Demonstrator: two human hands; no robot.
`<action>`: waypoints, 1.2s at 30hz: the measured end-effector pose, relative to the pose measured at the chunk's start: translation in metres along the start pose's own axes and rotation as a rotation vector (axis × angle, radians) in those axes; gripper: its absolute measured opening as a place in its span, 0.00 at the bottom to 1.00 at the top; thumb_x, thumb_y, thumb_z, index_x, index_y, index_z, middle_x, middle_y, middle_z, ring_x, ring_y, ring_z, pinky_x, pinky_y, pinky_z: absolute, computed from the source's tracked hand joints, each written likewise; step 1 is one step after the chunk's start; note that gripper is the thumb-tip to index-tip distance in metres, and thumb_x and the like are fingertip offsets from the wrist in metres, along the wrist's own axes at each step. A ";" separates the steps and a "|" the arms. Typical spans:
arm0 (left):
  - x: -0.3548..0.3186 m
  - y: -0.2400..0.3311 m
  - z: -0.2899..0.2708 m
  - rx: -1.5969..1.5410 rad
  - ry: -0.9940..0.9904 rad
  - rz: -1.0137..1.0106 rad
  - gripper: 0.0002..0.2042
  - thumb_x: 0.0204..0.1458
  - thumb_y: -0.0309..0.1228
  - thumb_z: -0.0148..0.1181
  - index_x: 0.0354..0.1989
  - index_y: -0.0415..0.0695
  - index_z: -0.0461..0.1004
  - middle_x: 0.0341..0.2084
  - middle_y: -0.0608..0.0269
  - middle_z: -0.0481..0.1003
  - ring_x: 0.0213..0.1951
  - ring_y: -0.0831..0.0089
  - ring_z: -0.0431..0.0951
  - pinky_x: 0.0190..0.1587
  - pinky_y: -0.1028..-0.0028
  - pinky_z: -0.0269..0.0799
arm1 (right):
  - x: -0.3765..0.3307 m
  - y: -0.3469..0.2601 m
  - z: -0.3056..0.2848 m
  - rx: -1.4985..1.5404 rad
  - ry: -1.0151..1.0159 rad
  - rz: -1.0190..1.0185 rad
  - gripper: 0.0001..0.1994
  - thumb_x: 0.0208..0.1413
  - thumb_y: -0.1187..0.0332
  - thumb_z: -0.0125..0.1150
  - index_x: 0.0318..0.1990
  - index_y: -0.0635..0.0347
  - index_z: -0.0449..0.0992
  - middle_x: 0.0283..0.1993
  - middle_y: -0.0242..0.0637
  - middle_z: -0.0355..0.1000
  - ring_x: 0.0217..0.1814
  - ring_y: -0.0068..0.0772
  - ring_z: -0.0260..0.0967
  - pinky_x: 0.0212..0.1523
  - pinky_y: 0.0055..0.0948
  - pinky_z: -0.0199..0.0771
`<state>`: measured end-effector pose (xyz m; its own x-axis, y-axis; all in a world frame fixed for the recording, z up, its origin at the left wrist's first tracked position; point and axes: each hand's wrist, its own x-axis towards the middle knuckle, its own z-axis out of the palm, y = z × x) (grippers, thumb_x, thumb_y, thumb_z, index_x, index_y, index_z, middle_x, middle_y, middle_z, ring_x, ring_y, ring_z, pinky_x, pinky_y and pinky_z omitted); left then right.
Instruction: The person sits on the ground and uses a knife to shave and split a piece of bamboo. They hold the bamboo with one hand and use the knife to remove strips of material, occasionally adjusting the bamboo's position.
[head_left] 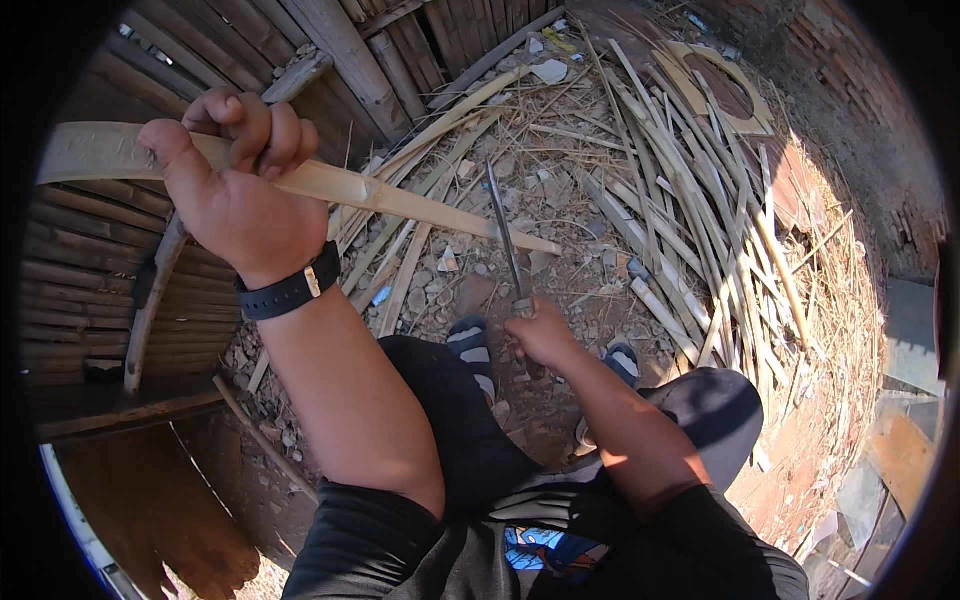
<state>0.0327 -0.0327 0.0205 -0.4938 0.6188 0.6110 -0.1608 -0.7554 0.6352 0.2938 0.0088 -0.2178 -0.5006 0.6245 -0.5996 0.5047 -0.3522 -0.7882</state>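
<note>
Raised at the upper left, my left hand (245, 190) is closed around a long pale bamboo strip (420, 207). One end of the strip runs past the picture's left side; the other slopes down to the right over the ground. In the middle, my right hand (543, 335) grips the handle of a long-bladed knife (505, 230). Its narrow dark blade points up and away from me. The strip's lower end lies across the view of the blade; whether the two touch I cannot tell. A black watch band (290, 285) is around my left wrist.
A heap of split bamboo strips (690, 210) covers the ground at the right. Rubble and straw (450, 275) lie around my sandalled feet (470, 350). A bamboo-slat wall (130, 300) stands at the left, a brick wall (850, 90) at the far right. Flat boards (905, 445) lie lower right.
</note>
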 end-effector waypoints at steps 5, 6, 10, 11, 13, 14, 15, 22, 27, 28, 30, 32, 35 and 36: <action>0.001 -0.012 0.029 0.024 0.009 0.031 0.28 0.65 0.61 0.40 0.33 0.47 0.70 0.15 0.74 0.53 0.17 0.78 0.52 0.25 0.74 0.51 | 0.005 0.005 0.004 0.040 -0.085 -0.254 0.15 0.52 0.71 0.61 0.47 0.66 0.72 0.25 0.35 0.73 0.20 0.28 0.71 0.24 0.30 0.70; 0.001 -0.011 0.031 0.042 0.046 0.034 0.28 0.65 0.60 0.39 0.33 0.47 0.70 0.15 0.74 0.53 0.17 0.79 0.51 0.25 0.74 0.51 | 0.013 0.019 0.004 0.070 -0.059 -0.199 0.14 0.52 0.72 0.60 0.46 0.65 0.71 0.24 0.34 0.72 0.19 0.28 0.70 0.23 0.30 0.70; 0.001 -0.005 0.018 0.083 0.155 0.066 0.27 0.66 0.60 0.38 0.31 0.48 0.70 0.14 0.75 0.53 0.17 0.79 0.51 0.24 0.74 0.51 | 0.043 0.069 -0.001 0.207 0.020 0.023 0.08 0.53 0.75 0.59 0.39 0.62 0.68 0.22 0.32 0.68 0.17 0.27 0.67 0.19 0.29 0.66; 0.002 -0.007 0.016 0.096 0.176 0.078 0.27 0.66 0.59 0.39 0.31 0.48 0.69 0.14 0.75 0.52 0.17 0.79 0.51 0.24 0.74 0.51 | 0.036 0.060 -0.002 0.285 0.012 0.027 0.07 0.54 0.76 0.59 0.38 0.61 0.68 0.21 0.32 0.67 0.17 0.27 0.66 0.19 0.28 0.65; 0.000 -0.003 0.023 0.033 0.243 0.047 0.23 0.66 0.54 0.45 0.29 0.47 0.68 0.13 0.75 0.52 0.15 0.81 0.51 0.22 0.76 0.49 | 0.020 0.029 0.006 0.290 -0.043 -0.032 0.06 0.54 0.76 0.58 0.36 0.60 0.66 0.20 0.32 0.66 0.16 0.26 0.65 0.18 0.28 0.64; 0.000 -0.001 0.029 0.000 0.265 0.022 0.22 0.66 0.52 0.47 0.28 0.47 0.67 0.12 0.76 0.53 0.15 0.82 0.51 0.20 0.76 0.48 | 0.010 0.011 0.010 0.221 -0.076 -0.105 0.06 0.54 0.76 0.58 0.35 0.60 0.66 0.20 0.32 0.66 0.16 0.26 0.65 0.18 0.27 0.63; 0.001 0.001 0.036 -0.042 0.286 -0.004 0.21 0.66 0.50 0.50 0.27 0.46 0.67 0.12 0.76 0.53 0.15 0.83 0.51 0.19 0.77 0.48 | 0.003 -0.002 0.012 0.155 -0.097 -0.181 0.06 0.54 0.77 0.58 0.34 0.60 0.65 0.19 0.32 0.66 0.15 0.25 0.64 0.17 0.27 0.63; 0.002 -0.023 0.007 0.076 0.203 0.128 0.26 0.66 0.57 0.45 0.28 0.45 0.69 0.14 0.75 0.58 0.14 0.86 0.53 0.18 0.80 0.48 | 0.033 0.048 0.005 0.286 -0.044 -0.009 0.05 0.53 0.76 0.56 0.34 0.59 0.66 0.19 0.32 0.64 0.15 0.26 0.62 0.18 0.27 0.63; 0.006 -0.019 0.015 0.056 0.261 0.091 0.26 0.67 0.54 0.46 0.26 0.44 0.69 0.13 0.75 0.60 0.15 0.87 0.56 0.18 0.81 0.50 | 0.019 0.029 0.001 0.294 -0.070 -0.006 0.04 0.53 0.76 0.55 0.34 0.60 0.66 0.19 0.33 0.64 0.16 0.26 0.63 0.19 0.28 0.64; 0.008 -0.024 0.016 0.092 0.260 0.139 0.25 0.67 0.54 0.46 0.26 0.44 0.69 0.14 0.75 0.60 0.16 0.87 0.57 0.19 0.80 0.51 | 0.010 0.014 0.003 0.296 -0.106 -0.071 0.04 0.53 0.76 0.55 0.33 0.60 0.66 0.19 0.33 0.64 0.16 0.26 0.63 0.19 0.28 0.65; 0.012 -0.028 0.020 0.169 0.255 0.225 0.25 0.67 0.52 0.46 0.26 0.44 0.69 0.14 0.75 0.61 0.17 0.87 0.58 0.20 0.80 0.53 | 0.000 -0.012 0.006 0.129 -0.180 -0.222 0.04 0.53 0.77 0.55 0.33 0.59 0.65 0.20 0.33 0.65 0.16 0.26 0.63 0.21 0.27 0.64; 0.011 -0.028 0.029 0.199 0.243 0.270 0.24 0.68 0.50 0.46 0.24 0.45 0.69 0.14 0.74 0.62 0.19 0.87 0.60 0.22 0.79 0.55 | -0.004 -0.020 0.005 0.090 -0.226 -0.290 0.05 0.53 0.77 0.55 0.33 0.58 0.65 0.20 0.33 0.65 0.16 0.26 0.62 0.21 0.27 0.64; 0.012 -0.029 0.031 0.201 0.248 0.272 0.23 0.68 0.49 0.46 0.25 0.45 0.68 0.15 0.74 0.62 0.18 0.85 0.59 0.23 0.78 0.55 | 0.022 0.027 0.000 0.319 -0.176 -0.058 0.06 0.53 0.77 0.56 0.34 0.58 0.65 0.19 0.32 0.64 0.16 0.25 0.62 0.22 0.27 0.64; 0.008 -0.025 0.020 0.173 0.233 0.202 0.23 0.68 0.50 0.45 0.27 0.45 0.68 0.15 0.74 0.61 0.18 0.84 0.58 0.24 0.78 0.55 | 0.024 0.029 -0.002 0.366 -0.128 0.042 0.06 0.53 0.77 0.56 0.34 0.57 0.65 0.19 0.31 0.64 0.16 0.25 0.62 0.22 0.27 0.63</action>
<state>0.0497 -0.0042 0.0189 -0.6855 0.3802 0.6209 0.0970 -0.7976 0.5954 0.2978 0.0144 -0.2544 -0.5801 0.5202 -0.6268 0.2539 -0.6157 -0.7459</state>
